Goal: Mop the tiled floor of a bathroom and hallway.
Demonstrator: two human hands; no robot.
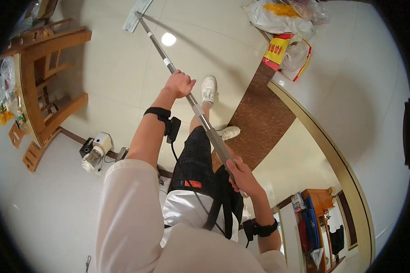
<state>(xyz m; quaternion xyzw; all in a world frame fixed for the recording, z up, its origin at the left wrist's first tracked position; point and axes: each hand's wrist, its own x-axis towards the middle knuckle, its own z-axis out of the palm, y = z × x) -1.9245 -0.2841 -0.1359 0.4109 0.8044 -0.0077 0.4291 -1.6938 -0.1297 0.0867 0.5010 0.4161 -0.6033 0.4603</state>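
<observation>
The flat mop (pixel 187 93) runs as a long metal pole from the person's waist out to its pale flat head (pixel 135 16), which lies on the cream tiled floor (pixel 114 68) near the top of the view. The left hand (pixel 180 84) is wrapped around the pole about midway, its grip pressed shut around the shaft; the right hand (pixel 242 176) closes on the upper end near the body, fingers curled round the handle. Both wrists carry dark bands. The pole slants away to the upper left, so the work in hand looks like a mopping stroke with the head out at full reach. The next move would seem to call for both hands keeping hold of the pole and the head staying flat on the tiles.

Below the pole, two white shoes (pixel 208 89) stand beside a brown patterned strip (pixel 259 118) in the floor. To the left stand a wooden chair (pixel 45 86) and a small blender (pixel 95 152) on the floor. Plastic bags (pixel 282 27) are heaped at the top right.
</observation>
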